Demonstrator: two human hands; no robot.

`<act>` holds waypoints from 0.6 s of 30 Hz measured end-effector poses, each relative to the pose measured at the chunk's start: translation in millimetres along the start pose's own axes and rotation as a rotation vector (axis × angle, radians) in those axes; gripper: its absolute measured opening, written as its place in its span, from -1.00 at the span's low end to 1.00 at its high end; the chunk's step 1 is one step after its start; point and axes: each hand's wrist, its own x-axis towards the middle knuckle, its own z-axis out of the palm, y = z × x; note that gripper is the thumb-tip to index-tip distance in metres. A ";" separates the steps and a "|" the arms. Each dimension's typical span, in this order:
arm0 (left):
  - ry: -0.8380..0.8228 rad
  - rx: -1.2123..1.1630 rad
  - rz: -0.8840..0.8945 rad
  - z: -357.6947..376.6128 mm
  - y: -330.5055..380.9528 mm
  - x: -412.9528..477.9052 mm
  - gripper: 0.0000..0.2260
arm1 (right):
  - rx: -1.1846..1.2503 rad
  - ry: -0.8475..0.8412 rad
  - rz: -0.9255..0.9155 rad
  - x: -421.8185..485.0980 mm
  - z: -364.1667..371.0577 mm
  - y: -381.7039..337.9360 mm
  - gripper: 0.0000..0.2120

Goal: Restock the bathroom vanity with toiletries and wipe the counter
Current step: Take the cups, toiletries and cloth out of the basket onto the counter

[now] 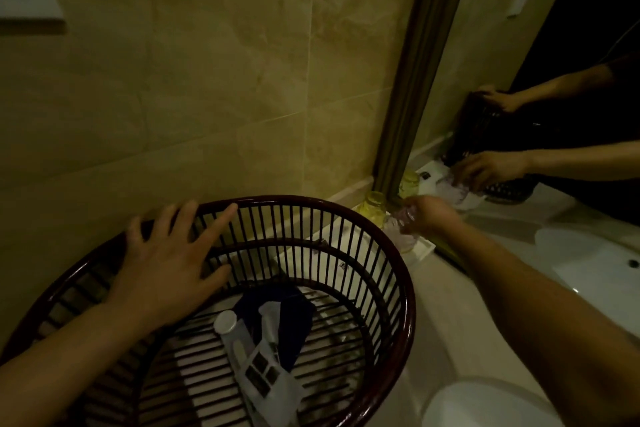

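Resting flat, left hand spreads on basket rim; right hand grips clear bottle.

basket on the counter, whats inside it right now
Inside the basket: a clear bottle with a white cap, a dark blue cloth and a pale plastic packet. The cloth covers whatever lies beneath it; the near rim is out of frame.
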 end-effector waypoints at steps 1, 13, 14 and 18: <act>-0.005 0.017 0.000 -0.7 0.7 -0.4 -0.30 | -0.034 -0.028 0.014 8.7 6.6 1.9 -0.39; -0.051 0.079 -0.010 -10.5 6.1 0.2 -0.26 | -0.086 -0.059 0.086 56.6 42.6 12.6 -0.63; -0.055 0.083 -0.011 -10.8 6.1 0.2 -0.26 | -0.086 -0.054 0.084 57.5 42.7 11.5 -0.64; -0.058 0.094 -0.003 -10.5 5.5 0.6 -0.25 | -0.103 -0.036 0.045 56.9 44.2 6.7 -0.68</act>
